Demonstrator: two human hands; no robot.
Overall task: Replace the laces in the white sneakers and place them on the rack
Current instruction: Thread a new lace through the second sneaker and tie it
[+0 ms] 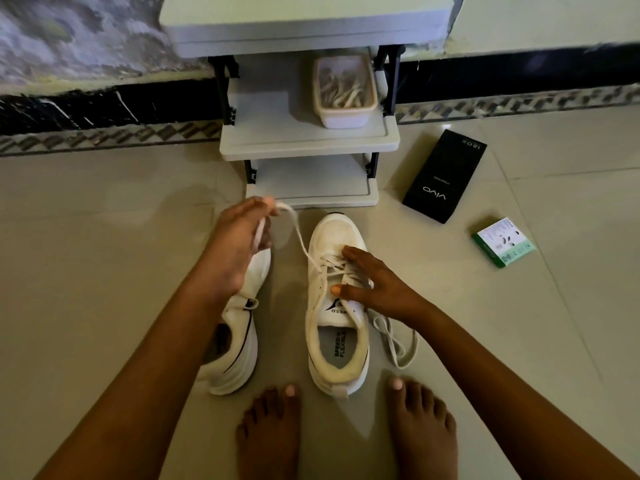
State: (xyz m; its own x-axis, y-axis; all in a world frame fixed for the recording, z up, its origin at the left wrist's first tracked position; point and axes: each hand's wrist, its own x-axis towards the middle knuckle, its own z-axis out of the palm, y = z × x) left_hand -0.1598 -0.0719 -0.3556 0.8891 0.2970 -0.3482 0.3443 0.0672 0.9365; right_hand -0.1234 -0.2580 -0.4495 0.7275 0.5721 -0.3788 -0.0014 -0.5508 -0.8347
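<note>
Left hand pinches the lace up; right hand, fingers spread flat, steadies the sneaker mid-floor.

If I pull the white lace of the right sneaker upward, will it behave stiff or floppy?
Probably floppy: the lace curves slackly from the left hand to the right sneaker, and its other end lies in loose loops. The sneaker would likely lift or slide, which is perhaps why the right hand presses on it.

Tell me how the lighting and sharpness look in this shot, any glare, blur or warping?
Head view: dim, warm light; a small glare spot on the floor tiles near the black box; wide-angle lens bows the rack and wall border; top-left wall is smeared; the sneaker and both hands stay fairly sharp.
</note>
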